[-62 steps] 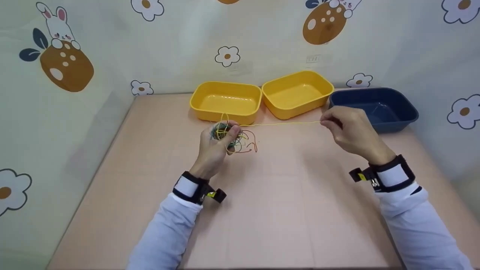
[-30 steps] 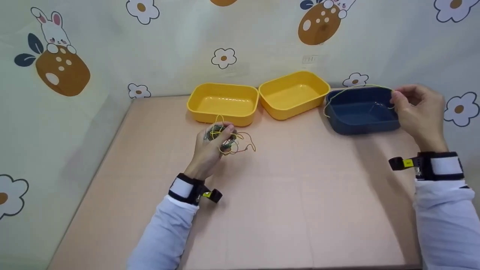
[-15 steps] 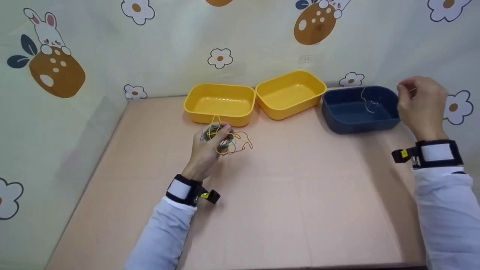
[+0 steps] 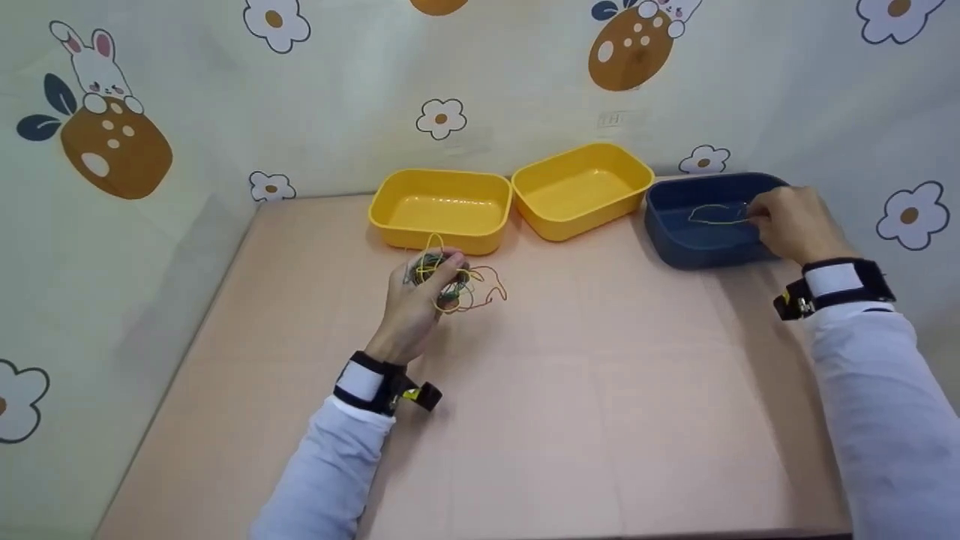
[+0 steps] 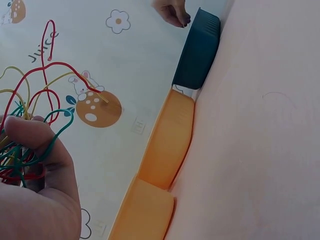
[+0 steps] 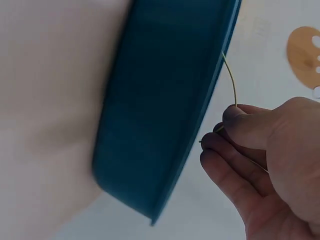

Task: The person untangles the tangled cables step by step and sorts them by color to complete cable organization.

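My left hand point(image 4: 409, 307) grips a tangled bundle of thin wires point(image 4: 429, 266) over the table, thumb across the top. In the left wrist view, red, yellow and green strands loop out of the bundle, including a long red wire point(image 5: 55, 64). Over the dark blue bin point(image 4: 697, 253), my right hand point(image 4: 801, 225) pinches a single yellow wire point(image 4: 716, 223) between thumb and fingers. In the right wrist view, that wire curves from the fingertips point(image 6: 232, 117) past the bin's rim, and another stretch of it shows under the thumb.
Two yellow bins, a left one point(image 4: 439, 240) and a middle one point(image 4: 581, 225), stand along the back of the pink-covered table point(image 4: 540, 420). The blue bin is at the right end of this row. Behind them rises a patterned wall point(image 4: 360, 97).
The yellow wire was drawn out of the bundle and carried right. My right hand has since come down and left into the blue bin with it. The left hand has stayed nearly still.
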Available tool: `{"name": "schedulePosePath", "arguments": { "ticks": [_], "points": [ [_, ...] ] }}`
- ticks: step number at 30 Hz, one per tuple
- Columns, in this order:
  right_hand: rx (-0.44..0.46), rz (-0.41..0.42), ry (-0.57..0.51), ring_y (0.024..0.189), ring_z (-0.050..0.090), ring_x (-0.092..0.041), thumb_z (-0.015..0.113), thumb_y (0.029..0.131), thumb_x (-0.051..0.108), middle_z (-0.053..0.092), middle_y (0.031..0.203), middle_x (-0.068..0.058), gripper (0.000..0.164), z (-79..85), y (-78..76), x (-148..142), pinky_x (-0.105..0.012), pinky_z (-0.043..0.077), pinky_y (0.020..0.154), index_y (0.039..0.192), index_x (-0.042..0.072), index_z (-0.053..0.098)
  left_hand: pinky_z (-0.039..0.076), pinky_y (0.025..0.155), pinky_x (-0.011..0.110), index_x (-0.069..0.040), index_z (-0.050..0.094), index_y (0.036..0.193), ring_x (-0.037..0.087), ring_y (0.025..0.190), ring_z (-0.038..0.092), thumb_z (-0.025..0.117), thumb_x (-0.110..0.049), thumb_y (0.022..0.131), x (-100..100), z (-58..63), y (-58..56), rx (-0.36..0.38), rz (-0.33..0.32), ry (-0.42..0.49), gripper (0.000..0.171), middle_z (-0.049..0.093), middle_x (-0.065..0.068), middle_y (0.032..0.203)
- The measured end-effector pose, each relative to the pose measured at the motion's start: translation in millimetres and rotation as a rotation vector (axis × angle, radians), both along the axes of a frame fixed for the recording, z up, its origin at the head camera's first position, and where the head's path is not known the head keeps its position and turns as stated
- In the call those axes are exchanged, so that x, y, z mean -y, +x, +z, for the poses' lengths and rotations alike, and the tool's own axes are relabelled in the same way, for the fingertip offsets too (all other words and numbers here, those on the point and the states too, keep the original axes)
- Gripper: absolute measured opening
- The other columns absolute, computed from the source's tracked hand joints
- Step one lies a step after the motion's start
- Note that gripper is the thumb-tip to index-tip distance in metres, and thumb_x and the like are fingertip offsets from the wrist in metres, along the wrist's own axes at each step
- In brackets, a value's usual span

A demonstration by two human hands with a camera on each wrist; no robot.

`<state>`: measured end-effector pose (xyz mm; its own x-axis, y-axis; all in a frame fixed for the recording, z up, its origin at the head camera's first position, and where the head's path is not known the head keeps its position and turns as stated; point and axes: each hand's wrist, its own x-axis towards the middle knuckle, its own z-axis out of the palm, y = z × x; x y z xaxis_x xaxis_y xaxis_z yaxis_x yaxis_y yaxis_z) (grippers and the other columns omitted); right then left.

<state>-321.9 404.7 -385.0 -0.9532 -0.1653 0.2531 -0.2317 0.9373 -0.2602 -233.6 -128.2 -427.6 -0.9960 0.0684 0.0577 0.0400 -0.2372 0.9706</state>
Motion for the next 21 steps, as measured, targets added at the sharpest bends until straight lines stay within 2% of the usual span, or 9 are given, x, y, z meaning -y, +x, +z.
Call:
{"name": "schedulePosePath", "arguments": {
  "ticks": [6,12,14,18,19,21],
  "points": [
    [0.081,-0.049,-0.050,0.111,0.069,-0.062,0.061,0.103,-0.009,0.072,0.121,-0.045,0.023,-6.8,-0.8,-15,-0.074,0.057,0.094,0.119,-0.017,0.076,0.055,0.061,0.019,-0.006,0.074,0.127,0.011,0.084,0.062,0.075,-0.025,0.111,0,-0.7,0.2,0.017,-0.004,0.001,0.025,0.073,0.002,0.109],
    [0.084,-0.066,-0.073,0.116,0.067,-0.063,0.056,0.105,-0.007,0.070,0.126,-0.046,0.028,-6.2,4.8,-16,-0.076,0.055,0.099,0.124,-0.017,0.074,0.055,0.062,0.020,-0.006,0.073,0.128,0.013,0.085,0.061,0.075,-0.026,0.111,-2,0.0,1.1,0.014,-0.001,-0.018,0.026,0.072,0.001,0.109],
    [0.050,-0.057,-0.081,0.112,0.069,-0.061,0.057,0.107,-0.005,0.072,0.125,-0.045,0.027,-2.5,7.8,-9,-0.074,0.056,0.096,0.123,-0.016,0.075,0.056,0.062,0.020,-0.005,0.073,0.129,0.013,0.086,0.061,0.074,-0.026,0.111,-2,0.2,1.4,0.012,-0.004,-0.021,0.028,0.072,0.002,0.109],
    [-0.096,0.019,-0.136,0.105,0.074,-0.053,0.065,0.108,0.002,0.079,0.117,-0.036,0.021,9.6,18.2,24,-0.065,0.056,0.092,0.115,-0.011,0.081,0.057,0.063,0.020,-0.003,0.073,0.129,0.014,0.087,0.062,0.074,-0.025,0.112,-5,0.1,2.1,0.010,-0.004,-0.019,0.028,0.073,0.002,0.109],
    [-0.138,0.047,-0.155,0.103,0.076,-0.050,0.067,0.107,0.002,0.081,0.114,-0.033,0.019,13.0,22.0,37,-0.061,0.057,0.091,0.113,-0.009,0.082,0.057,0.064,0.020,-0.003,0.074,0.128,0.013,0.087,0.063,0.074,-0.025,0.112,-6,0.0,2.2,0.007,-0.001,-0.019,0.027,0.073,0.002,0.109],
    [-0.208,0.116,-0.194,0.101,0.078,-0.045,0.072,0.105,0.002,0.083,0.110,-0.027,0.014,19.6,30.3,64,-0.041,0.060,0.092,0.109,-0.005,0.084,0.059,0.066,0.021,-0.005,0.075,0.126,0.014,0.090,0.065,0.074,-0.024,0.112,-8,0.5,3.2,-0.002,-0.004,-0.013,0.023,0.074,0.002,0.110]
  ]
}}
